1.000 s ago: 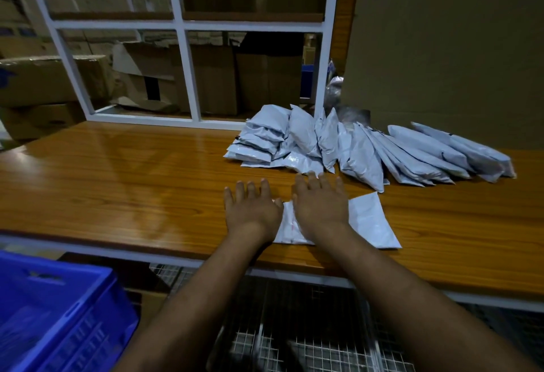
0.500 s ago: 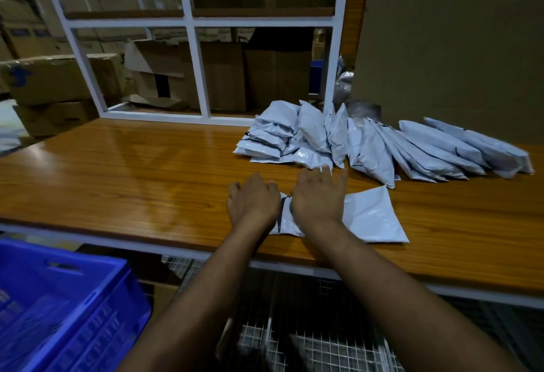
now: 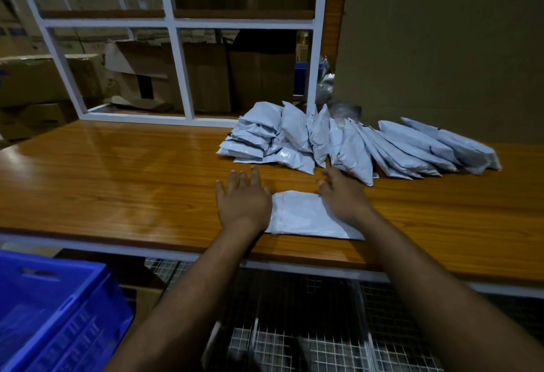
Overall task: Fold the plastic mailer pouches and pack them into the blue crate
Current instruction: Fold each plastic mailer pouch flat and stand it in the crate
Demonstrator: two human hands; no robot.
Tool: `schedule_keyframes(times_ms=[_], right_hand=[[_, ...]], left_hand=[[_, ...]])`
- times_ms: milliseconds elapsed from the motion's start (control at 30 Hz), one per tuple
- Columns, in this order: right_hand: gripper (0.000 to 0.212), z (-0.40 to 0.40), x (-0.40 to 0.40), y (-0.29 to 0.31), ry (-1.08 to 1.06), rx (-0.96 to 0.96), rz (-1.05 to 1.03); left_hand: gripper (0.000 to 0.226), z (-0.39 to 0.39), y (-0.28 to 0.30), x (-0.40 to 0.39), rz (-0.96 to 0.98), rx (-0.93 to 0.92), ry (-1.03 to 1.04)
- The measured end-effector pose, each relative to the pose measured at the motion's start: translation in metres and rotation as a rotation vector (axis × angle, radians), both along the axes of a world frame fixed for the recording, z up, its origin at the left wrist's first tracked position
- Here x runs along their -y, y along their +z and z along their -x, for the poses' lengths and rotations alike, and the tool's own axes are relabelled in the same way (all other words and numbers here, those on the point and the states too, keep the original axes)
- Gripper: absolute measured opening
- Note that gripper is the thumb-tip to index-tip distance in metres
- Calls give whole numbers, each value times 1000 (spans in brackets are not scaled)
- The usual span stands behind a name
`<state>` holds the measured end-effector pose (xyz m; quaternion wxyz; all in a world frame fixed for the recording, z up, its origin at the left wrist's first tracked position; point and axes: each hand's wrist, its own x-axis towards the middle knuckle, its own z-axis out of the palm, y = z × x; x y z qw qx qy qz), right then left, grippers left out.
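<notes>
Both grips open, flat on the mailer pouch

Your left hand (image 3: 243,201) and right hand (image 3: 343,199) press straight-fingered on the mailer pouch (image 3: 306,215) on the desk (image 3: 117,171); blue crate (image 3: 53,312) at 8 o'clock.

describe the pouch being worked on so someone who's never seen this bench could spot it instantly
Start at the long wooden bench and find the heap of grey-white pouches toward its back right. Come forward to the near edge: one mailer pouch lies between the left hand and right hand. Unlike the heaped, leaning ones, it lies flat and alone.
</notes>
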<state>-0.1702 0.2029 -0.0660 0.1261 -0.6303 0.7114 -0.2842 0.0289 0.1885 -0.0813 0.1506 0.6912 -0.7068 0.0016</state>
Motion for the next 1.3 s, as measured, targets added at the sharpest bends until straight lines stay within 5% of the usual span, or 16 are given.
schedule_keyframes(times_ms=[167, 300, 400, 533, 767, 900, 967, 1100, 1200, 1300], right_hand=[[44, -6, -1, -16, 21, -376, 1], [56, -9, 0, -21, -77, -632, -65], [59, -3, -1, -22, -30, -547, -35], [55, 15, -7, -14, 109, -307, -72], [73, 42, -28, -17, 85, -454, -234], [75, 40, -29, -20, 64, -506, -212], [71, 41, -35, -20, 73, -453, -116], [83, 56, -50, -6, 212, -201, -119], [69, 65, -61, 9, 312, -42, -188], [47, 61, -68, 20, 312, 38, -46]], left_hand=[[50, 0, 1, -5, 230, -34, 32], [53, 25, 26, -12, 311, -26, -141], [51, 44, 23, -11, 27, 58, -320], [58, 48, 10, 0, -265, 153, -303], [59, 52, 13, -4, -253, 203, -279], [57, 35, 25, -13, -251, -103, -313], [63, 17, 34, -12, -347, -301, -295], [73, -21, 46, -18, -416, -145, -418], [82, -36, 45, -27, -419, -193, -442], [84, -35, 49, -30, -378, -246, -454]])
